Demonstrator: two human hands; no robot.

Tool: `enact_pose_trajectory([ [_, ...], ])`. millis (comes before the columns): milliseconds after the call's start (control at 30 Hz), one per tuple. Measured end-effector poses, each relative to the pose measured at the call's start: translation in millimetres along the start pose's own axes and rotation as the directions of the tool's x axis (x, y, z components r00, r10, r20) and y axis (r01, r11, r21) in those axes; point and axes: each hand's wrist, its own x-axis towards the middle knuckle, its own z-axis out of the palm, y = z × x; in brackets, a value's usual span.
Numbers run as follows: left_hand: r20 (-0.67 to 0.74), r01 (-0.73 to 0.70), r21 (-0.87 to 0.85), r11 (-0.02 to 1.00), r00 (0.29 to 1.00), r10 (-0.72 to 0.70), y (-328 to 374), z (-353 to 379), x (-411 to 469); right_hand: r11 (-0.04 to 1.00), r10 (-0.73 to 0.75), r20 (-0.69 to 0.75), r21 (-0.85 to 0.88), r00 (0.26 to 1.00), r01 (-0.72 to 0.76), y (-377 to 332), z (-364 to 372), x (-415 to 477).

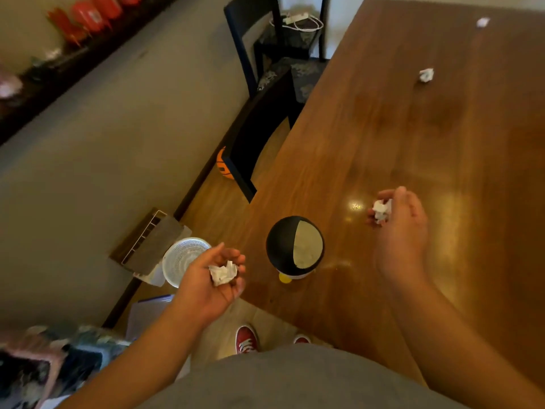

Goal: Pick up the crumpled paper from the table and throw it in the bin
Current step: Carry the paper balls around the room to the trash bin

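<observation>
My left hand (211, 278) is palm up just left of the table's near corner, fingers curled around a white crumpled paper (223, 273). My right hand (398, 219) hovers over the wooden table (383, 128), its fingertips pinching another crumpled paper (382, 210). Between the hands, on the table, stands a small round black bin (295, 245) whose half-open lid shows a pale inside. Two more crumpled papers lie farther up the table, one at mid-distance (426, 75) and one near the far end (483, 22).
A white mesh basket (184, 261) stands on the floor left of the table beside a slatted rack (149, 240). A dark chair (259, 137) is tucked in at the table's left edge, with an orange ball (224, 165) under it. My red shoes (246, 339) show below.
</observation>
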Motion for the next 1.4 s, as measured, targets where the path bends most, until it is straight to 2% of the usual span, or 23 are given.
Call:
enact_pose_trajectory([
  [67,-0.003,0.007,0.009,1.0,1.0,-0.007,5,-3,0,0.99,-0.113,0.077,-0.074,0.991,0.118,8,16,-8],
  [100,-0.008,0.006,0.017,1.0,1.0,-0.006,6,-5,0,0.978,-0.124,0.172,-0.147,0.977,0.15,18,24,-12],
  [167,-0.018,0.008,0.031,1.0,1.0,-0.007,9,-10,-1,0.929,-0.069,0.375,-0.313,0.924,0.197,45,34,-20],
  [200,-0.018,0.011,0.037,0.999,1.0,-0.01,10,-12,-1,0.906,-0.045,0.422,-0.365,0.905,0.216,58,34,-22],
  [433,-0.046,0.034,0.127,0.991,0.999,-0.028,15,-15,-2,0.877,0.038,0.371,-0.457,0.928,0.147,97,-3,-2],
  [500,-0.032,0.015,0.233,0.972,0.999,-0.008,15,-5,-3,0.808,0.073,0.365,-0.567,0.928,0.159,108,-16,4],
  [533,-0.016,-0.01,0.33,0.944,1.0,0.016,15,1,-3,0.73,0.099,0.363,-0.659,0.926,0.18,114,-25,7],
  [600,0.019,-0.09,0.601,0.794,0.995,0.099,17,18,-2,0.487,0.183,0.361,-0.841,0.914,0.235,125,-45,12],
  [667,0.123,-0.232,0.817,0.528,0.965,0.232,17,40,-2,0.255,0.253,0.353,-0.922,0.901,0.29,136,-64,14],
  [700,0.224,-0.329,0.871,0.366,0.927,0.3,17,52,-1,0.183,0.28,0.348,-0.934,0.895,0.307,141,-73,14],
  [767,0.457,-0.485,0.874,-0.015,0.812,0.363,16,77,2,0.128,0.325,0.335,-0.942,0.884,0.31,151,-87,13],
  [800,0.558,-0.524,0.829,-0.194,0.757,0.34,15,89,3,0.131,0.341,0.328,-0.945,0.881,0.301,155,-92,12],
  [867,0.692,-0.564,0.703,-0.433,0.684,0.233,10,111,6,0.146,0.334,0.328,-0.944,0.884,0.295,160,-99,9],
  [933,0.775,-0.6,0.589,-0.542,0.609,0.169,6,131,6,0.142,0.297,0.341,-0.939,0.892,0.312,165,-103,6],
  [1067,0.938,-0.693,0.345,-0.633,0.28,0.205,3,159,2,0.129,0.271,0.36,-0.933,0.893,0.337,169,-108,2],
  [1100,0.958,-0.686,0.285,-0.67,0.225,0.178,2,163,4,0.124,0.27,0.362,-0.932,0.892,0.34,169,-109,2],
  [1133,0.964,-0.661,0.247,-0.708,0.24,0.113,1,162,8,0.12,0.27,0.363,-0.932,0.892,0.343,169,-110,1],
  [1167,0.94,-0.604,0.232,-0.763,0.341,0.016,-1,160,15,0.116,0.267,0.364,-0.931,0.892,0.346,168,-111,1],
  [1233,0.749,-0.435,0.178,-0.883,0.642,-0.165,-4,148,31,0.117,0.267,0.369,-0.929,0.89,0.35,167,-113,0],
  [1267,0.645,-0.393,0.16,-0.906,0.736,-0.206,-4,142,37,0.121,0.27,0.372,-0.928,0.888,0.352,166,-113,1],
  [1300,0.593,-0.39,0.179,-0.903,0.775,-0.217,-4,136,41,0.123,0.273,0.376,-0.927,0.886,0.356,165,-114,1],
  [1333,0.599,-0.407,0.216,-0.887,0.773,-0.209,-3,132,43,0.122,0.275,0.379,-0.925,0.884,0.359,164,-115,2],
  [1400,0.676,-0.457,0.279,-0.845,0.718,-0.165,-2,127,41,0.116,0.281,0.383,-0.924,0.88,0.365,162,-116,2],
])
